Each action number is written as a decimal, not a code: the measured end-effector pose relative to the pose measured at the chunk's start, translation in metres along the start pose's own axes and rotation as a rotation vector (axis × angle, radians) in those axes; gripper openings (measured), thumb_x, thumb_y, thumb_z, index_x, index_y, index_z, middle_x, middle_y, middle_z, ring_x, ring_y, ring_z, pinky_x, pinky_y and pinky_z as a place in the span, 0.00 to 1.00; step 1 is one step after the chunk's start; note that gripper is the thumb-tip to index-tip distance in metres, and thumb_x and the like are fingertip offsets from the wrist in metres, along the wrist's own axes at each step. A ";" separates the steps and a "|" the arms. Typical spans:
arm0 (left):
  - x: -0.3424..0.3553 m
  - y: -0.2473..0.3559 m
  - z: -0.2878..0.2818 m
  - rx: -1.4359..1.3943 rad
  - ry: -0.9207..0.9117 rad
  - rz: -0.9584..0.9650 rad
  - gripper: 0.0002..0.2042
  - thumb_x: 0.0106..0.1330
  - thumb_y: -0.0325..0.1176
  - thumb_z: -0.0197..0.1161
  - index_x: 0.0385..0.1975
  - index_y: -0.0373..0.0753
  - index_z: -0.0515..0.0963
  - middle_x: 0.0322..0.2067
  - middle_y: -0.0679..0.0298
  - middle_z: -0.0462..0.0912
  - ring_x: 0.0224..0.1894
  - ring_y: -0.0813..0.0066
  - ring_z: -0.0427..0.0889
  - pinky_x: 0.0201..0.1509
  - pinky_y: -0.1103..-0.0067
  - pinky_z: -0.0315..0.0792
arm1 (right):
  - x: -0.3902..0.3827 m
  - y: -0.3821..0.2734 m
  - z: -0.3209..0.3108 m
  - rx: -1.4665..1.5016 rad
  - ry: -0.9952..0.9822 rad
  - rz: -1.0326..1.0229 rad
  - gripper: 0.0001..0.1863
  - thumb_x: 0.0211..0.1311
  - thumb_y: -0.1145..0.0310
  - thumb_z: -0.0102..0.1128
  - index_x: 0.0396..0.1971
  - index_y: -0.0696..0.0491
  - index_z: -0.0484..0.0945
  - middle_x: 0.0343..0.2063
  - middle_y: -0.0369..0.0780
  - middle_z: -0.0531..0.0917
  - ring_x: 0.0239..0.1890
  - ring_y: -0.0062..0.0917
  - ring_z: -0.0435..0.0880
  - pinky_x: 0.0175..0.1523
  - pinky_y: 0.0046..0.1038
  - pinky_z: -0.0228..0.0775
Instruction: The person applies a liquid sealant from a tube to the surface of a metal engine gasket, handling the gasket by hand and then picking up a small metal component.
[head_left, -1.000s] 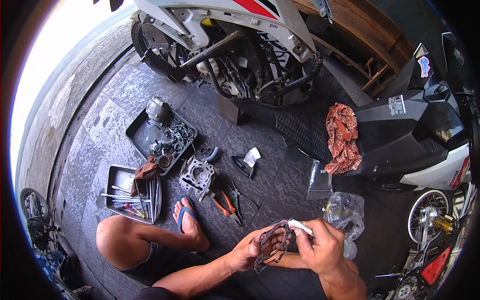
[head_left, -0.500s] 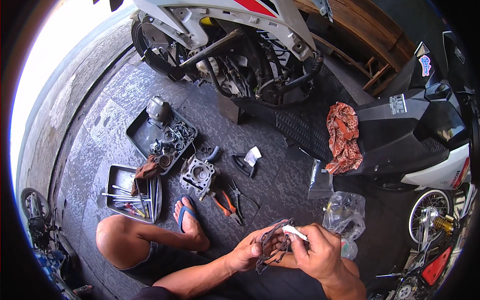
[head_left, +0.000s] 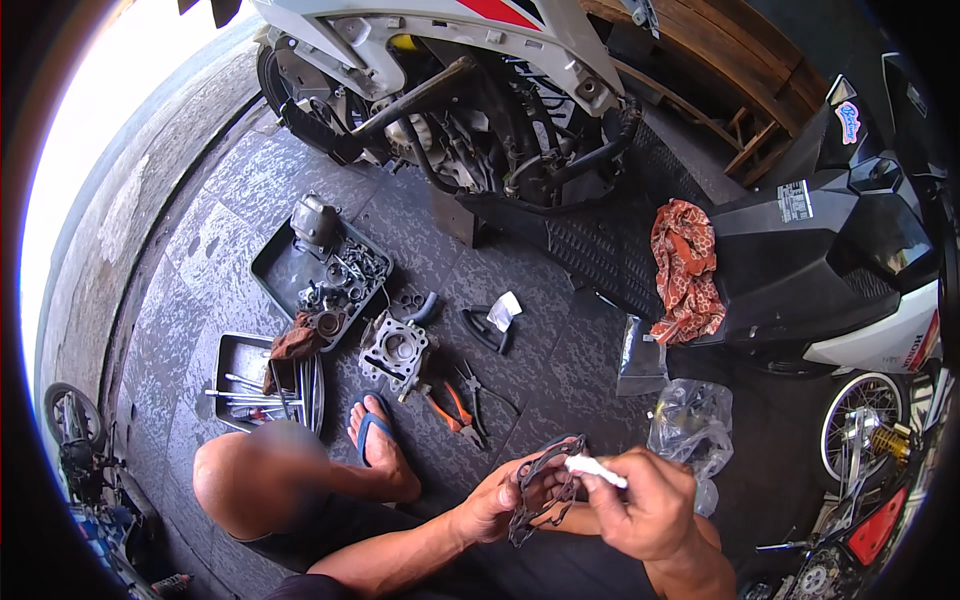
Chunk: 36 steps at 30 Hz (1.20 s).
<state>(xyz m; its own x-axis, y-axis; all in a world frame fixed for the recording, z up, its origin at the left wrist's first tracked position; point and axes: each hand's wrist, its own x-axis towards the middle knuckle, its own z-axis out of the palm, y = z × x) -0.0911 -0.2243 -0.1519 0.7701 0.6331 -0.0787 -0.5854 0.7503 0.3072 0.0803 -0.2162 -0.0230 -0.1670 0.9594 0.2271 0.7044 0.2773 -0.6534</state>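
Above my lap, my left hand (head_left: pixel 492 507) has its fingers and thumb around a thin dark gasket (head_left: pixel 521 524) with an irregular open outline. Between the thumb and fingers of my right hand (head_left: pixel 652 503) is a small white tube-like piece (head_left: pixel 596 470). Its tip lies at the gasket's right edge; whether they touch I cannot tell. The right fingertips are partly hidden behind the piece. Beyond my hands, a metal engine cylinder (head_left: pixel 394 352) rests on the floor beside orange-handled pliers (head_left: pixel 452 412) and dark-handled pliers (head_left: pixel 474 392).
A tray (head_left: pixel 268 270) of engine parts and a second tray (head_left: pixel 232 350) of tools stand on the left. A partly stripped scooter (head_left: pixel 590 85) stands ahead. Clear plastic bags (head_left: pixel 690 425) and a patterned orange cloth (head_left: pixel 685 270) are at right. My sandalled foot (head_left: pixel 385 440) is near the cylinder.
My right hand has shifted slightly right and down with the white piece, showing more of it. The left hand holds the gasket almost where it was.
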 end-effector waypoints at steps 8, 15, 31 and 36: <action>-0.002 -0.005 -0.007 -0.025 0.004 -0.015 0.56 0.53 0.68 0.69 0.73 0.32 0.53 0.65 0.56 0.67 0.68 0.66 0.65 0.73 0.69 0.56 | 0.002 0.007 0.003 -0.015 0.051 0.039 0.06 0.54 0.78 0.69 0.29 0.61 0.80 0.21 0.42 0.82 0.17 0.24 0.82 0.19 0.25 0.69; -0.004 0.007 0.003 0.050 0.066 -0.093 0.58 0.52 0.67 0.71 0.73 0.33 0.52 0.66 0.56 0.65 0.69 0.67 0.64 0.67 0.71 0.66 | 0.007 0.002 0.013 0.044 -0.007 -0.095 0.06 0.55 0.77 0.70 0.29 0.59 0.80 0.21 0.42 0.82 0.19 0.25 0.84 0.21 0.27 0.72; -0.003 0.013 -0.005 -0.061 0.008 -0.063 0.58 0.51 0.76 0.61 0.71 0.34 0.55 0.68 0.55 0.61 0.72 0.66 0.60 0.65 0.72 0.69 | -0.004 0.013 0.000 -0.090 -0.119 0.119 0.08 0.56 0.73 0.69 0.32 0.58 0.79 0.28 0.44 0.85 0.25 0.35 0.87 0.28 0.32 0.79; 0.001 0.011 -0.005 -0.044 -0.001 -0.019 0.57 0.53 0.76 0.60 0.71 0.34 0.56 0.68 0.54 0.61 0.72 0.64 0.59 0.68 0.72 0.66 | -0.007 0.014 0.007 -0.161 -0.145 0.048 0.08 0.56 0.71 0.69 0.30 0.56 0.78 0.25 0.42 0.84 0.22 0.35 0.86 0.26 0.32 0.77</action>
<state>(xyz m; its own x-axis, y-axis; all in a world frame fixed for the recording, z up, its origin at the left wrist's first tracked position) -0.0980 -0.2148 -0.1536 0.7815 0.6184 -0.0830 -0.5812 0.7698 0.2639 0.0863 -0.2184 -0.0387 -0.2198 0.9719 0.0847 0.8133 0.2305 -0.5343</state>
